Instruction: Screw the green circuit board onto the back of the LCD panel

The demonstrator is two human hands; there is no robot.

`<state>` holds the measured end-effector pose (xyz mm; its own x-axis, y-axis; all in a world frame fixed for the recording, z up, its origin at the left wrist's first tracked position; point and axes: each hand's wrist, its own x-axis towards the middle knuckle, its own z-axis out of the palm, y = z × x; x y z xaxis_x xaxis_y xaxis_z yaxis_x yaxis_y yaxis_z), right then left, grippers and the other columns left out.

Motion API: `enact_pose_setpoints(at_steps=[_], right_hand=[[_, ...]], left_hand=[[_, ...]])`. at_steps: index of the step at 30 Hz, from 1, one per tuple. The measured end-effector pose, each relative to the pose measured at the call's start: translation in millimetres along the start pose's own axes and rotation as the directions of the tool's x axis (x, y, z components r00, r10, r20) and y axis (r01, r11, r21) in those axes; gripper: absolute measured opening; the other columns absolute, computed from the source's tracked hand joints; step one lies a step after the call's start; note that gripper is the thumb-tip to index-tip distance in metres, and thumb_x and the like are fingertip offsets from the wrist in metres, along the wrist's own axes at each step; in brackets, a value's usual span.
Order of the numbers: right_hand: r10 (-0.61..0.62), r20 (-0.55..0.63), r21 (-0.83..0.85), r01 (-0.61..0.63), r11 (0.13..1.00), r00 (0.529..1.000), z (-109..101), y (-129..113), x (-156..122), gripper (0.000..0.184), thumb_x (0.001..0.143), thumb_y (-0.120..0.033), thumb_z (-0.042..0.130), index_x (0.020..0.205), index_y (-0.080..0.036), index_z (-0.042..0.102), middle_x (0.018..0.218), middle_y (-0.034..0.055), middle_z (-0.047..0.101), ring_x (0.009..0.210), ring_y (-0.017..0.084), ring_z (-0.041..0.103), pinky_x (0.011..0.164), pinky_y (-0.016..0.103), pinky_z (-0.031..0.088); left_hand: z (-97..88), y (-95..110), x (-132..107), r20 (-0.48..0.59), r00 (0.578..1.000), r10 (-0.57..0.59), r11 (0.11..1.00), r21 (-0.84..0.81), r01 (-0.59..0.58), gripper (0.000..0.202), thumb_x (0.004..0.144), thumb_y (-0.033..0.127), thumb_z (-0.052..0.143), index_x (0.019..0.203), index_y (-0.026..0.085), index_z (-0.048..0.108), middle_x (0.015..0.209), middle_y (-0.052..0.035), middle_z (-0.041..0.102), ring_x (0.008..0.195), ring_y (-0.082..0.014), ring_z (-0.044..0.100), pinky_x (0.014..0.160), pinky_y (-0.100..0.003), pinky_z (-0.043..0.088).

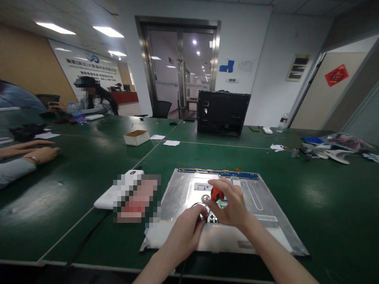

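A flat silver display panel (266,201) lies on the green table in front of me, with a blue circuit strip (239,174) along its far edge. My right hand (233,203) is closed around the red-and-black handle of a screwdriver (217,193), held upright over the panel's middle; its tip is hidden. Close beside it, my left hand (188,225) pinches a thin black cable (197,204) near a small circuit board (213,218). Both hands partly cover that board.
Left of the panel lies a white device (111,193) beside a blurred pinkish patch. Farther back stand a small open box (136,138) and a black monitor housing (223,112). Assorted parts and plastic bags (340,144) lie at right. Another person's hands (38,154) rest on the table at left.
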<state>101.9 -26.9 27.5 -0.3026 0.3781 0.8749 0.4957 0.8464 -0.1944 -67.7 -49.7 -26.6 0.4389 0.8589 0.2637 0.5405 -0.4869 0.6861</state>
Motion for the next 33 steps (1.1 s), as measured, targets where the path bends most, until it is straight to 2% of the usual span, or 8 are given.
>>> enact_pose_setpoints(at_steps=[6,11,14,18,21,25,28,33], right_hand=[[0.045,0.058,0.064,-0.049,0.997,0.997,-4,-3,1,0.046,0.08,-0.015,0.043,0.125,-0.02,0.041,0.083,0.0031,0.061,0.06,0.013,0.054,0.052,0.026,0.042],[0.02,0.023,-0.055,-0.019,0.998,1.0,-2,1,5,0.026,0.082,-0.02,0.051,0.108,-0.021,0.048,0.072,-0.0011,0.059,0.054,0.011,0.051,0.05,0.023,0.037],[0.011,0.139,-0.164,0.012,0.986,0.99,-7,0,16,0.013,0.084,-0.032,0.055,0.089,-0.021,0.051,0.067,-0.0012,0.059,0.052,0.011,0.051,0.048,0.024,0.031],[0.117,0.435,-0.254,-0.003,0.967,0.893,-23,-9,40,0.024,0.082,-0.042,0.059,0.077,-0.02,0.052,0.064,-0.0014,0.061,0.053,0.012,0.052,0.049,0.025,0.027],[0.154,0.561,-0.25,-0.011,0.968,0.813,-35,-17,57,0.012,0.078,-0.03,0.062,0.082,-0.02,0.056,0.072,0.0007,0.065,0.06,0.013,0.055,0.051,0.025,0.029],[0.139,0.639,-0.242,0.026,0.97,0.757,-38,-23,73,0.014,0.073,-0.016,0.062,0.086,-0.02,0.062,0.075,0.0017,0.068,0.062,0.014,0.057,0.048,0.026,0.028],[0.173,0.641,-0.332,0.068,0.941,0.748,-32,-26,78,0.009,0.077,-0.029,0.066,0.078,-0.021,0.063,0.067,0.0015,0.067,0.055,0.015,0.057,0.045,0.026,0.023],[0.191,0.651,-0.375,0.092,0.922,0.734,-27,-32,78,0.03,0.081,-0.048,0.061,0.072,-0.02,0.063,0.065,0.0035,0.068,0.054,0.017,0.058,0.045,0.028,0.021]], left_hand=[[-1.7,2,1,0.021,1.0,-0.002,1.0,0.001,0.002,0.016,0.08,0.01,0.043,0.088,0.019,0.053,0.086,-0.0049,0.061,0.077,-0.02,0.055,0.069,-0.03,0.04],[0.0,0,0,0.005,1.0,-0.003,1.0,0.003,0.003,0.016,0.08,0.009,0.043,0.087,0.019,0.054,0.085,-0.0043,0.062,0.076,-0.0195,0.056,0.069,-0.03,0.04],[0.6,0,0,-0.008,1.0,-0.011,1.0,0.005,0.011,0.016,0.079,0.009,0.044,0.086,0.019,0.054,0.084,-0.0043,0.062,0.075,-0.0196,0.056,0.068,-0.03,0.04],[0.7,0,0,-0.018,0.999,-0.032,0.999,0.009,0.032,0.014,0.079,0.01,0.044,0.084,0.019,0.054,0.083,-0.0042,0.063,0.075,-0.02,0.057,0.068,-0.03,0.04],[0.7,0,1,-0.004,0.999,-0.033,0.999,0.015,0.033,0.015,0.079,0.01,0.043,0.085,0.019,0.053,0.083,-0.0039,0.063,0.076,-0.0198,0.056,0.067,-0.029,0.04],[1.0,-1,2,-0.002,1.0,-0.017,0.999,0.032,0.017,0.017,0.076,0.008,0.044,0.085,0.019,0.053,0.084,-0.0033,0.063,0.075,-0.019,0.056,0.066,-0.028,0.039],[2.6,-3,2,-0.021,1.0,-0.02,0.998,0.055,0.021,0.015,0.076,0.008,0.045,0.083,0.02,0.052,0.082,-0.0026,0.062,0.073,-0.0187,0.056,0.066,-0.028,0.039],[7.5,-8,0,-0.034,0.999,-0.034,0.996,0.079,0.037,0.013,0.079,0.01,0.045,0.082,0.019,0.053,0.081,-0.0033,0.062,0.074,-0.0197,0.057,0.067,-0.029,0.04]])
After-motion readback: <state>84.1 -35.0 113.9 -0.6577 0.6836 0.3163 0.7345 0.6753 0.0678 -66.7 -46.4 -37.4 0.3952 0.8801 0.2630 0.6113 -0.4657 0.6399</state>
